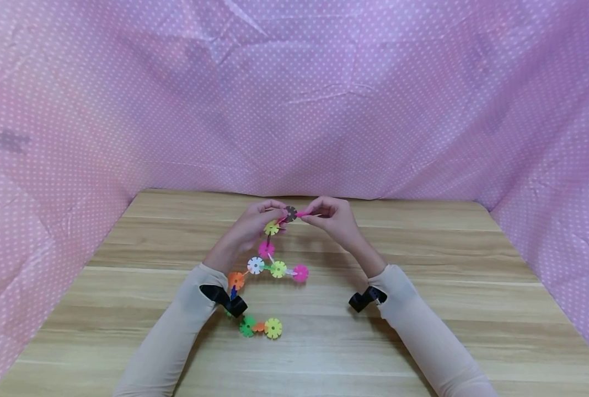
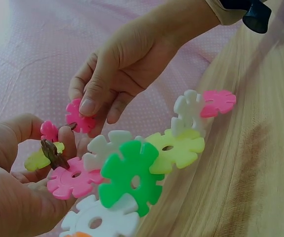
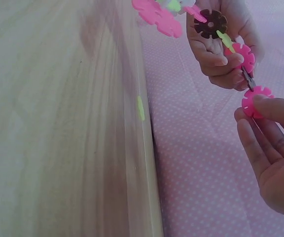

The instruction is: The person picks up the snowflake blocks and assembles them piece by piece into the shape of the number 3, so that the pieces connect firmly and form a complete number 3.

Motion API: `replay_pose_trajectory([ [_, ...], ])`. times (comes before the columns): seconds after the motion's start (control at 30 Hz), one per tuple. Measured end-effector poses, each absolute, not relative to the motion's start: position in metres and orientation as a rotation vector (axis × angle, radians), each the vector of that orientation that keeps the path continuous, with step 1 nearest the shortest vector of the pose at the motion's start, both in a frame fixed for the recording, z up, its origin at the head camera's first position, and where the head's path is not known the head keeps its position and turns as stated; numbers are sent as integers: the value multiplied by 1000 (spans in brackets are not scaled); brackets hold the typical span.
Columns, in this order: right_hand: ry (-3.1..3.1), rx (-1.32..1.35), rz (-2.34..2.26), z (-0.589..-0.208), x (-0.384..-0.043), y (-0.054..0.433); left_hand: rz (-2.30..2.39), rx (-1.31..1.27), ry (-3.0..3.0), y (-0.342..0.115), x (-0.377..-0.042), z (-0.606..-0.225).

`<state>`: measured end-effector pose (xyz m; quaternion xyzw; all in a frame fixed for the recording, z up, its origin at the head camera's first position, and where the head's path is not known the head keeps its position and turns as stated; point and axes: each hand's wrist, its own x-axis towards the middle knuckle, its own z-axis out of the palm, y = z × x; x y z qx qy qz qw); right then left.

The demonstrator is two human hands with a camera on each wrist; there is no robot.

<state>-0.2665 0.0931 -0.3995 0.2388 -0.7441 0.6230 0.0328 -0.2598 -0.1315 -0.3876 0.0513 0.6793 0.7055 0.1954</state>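
Note:
My left hand (image 1: 255,223) grips a chain of slotted plastic flower discs, its fingers at a pink disc (image 3: 245,55). A dark brown disc (image 1: 292,214) joins that pink one and stands between the two hands. Thumb and fingers of my right hand (image 1: 336,220) pinch another pink disc (image 2: 74,113), set against the brown disc's edge. Below the left hand, the chain runs through a yellow disc (image 1: 272,227), a pink disc (image 1: 267,250) and a white disc (image 1: 256,266). A side branch holds a yellow-green disc (image 1: 278,269) and ends in pink.
Down past an orange disc (image 1: 236,280), the chain bends behind the left wrist strap to a green disc (image 1: 247,326) and a yellow disc (image 1: 273,328). A wooden table (image 1: 374,342) lies beneath, with dotted pink cloth (image 1: 294,110) around it. A small yellow strip (image 3: 140,107) shows at the table edge.

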Motion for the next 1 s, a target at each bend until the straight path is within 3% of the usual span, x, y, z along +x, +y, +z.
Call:
replay_pose_trajectory([
  [0.7, -2152, 884, 1839, -386, -260, 97, 2046, 250, 1867, -126, -257, -382],
  [1.0, -2101, 795, 1907, -385, -257, 95, 2149, 247, 1787, -121, -251, -381],
])
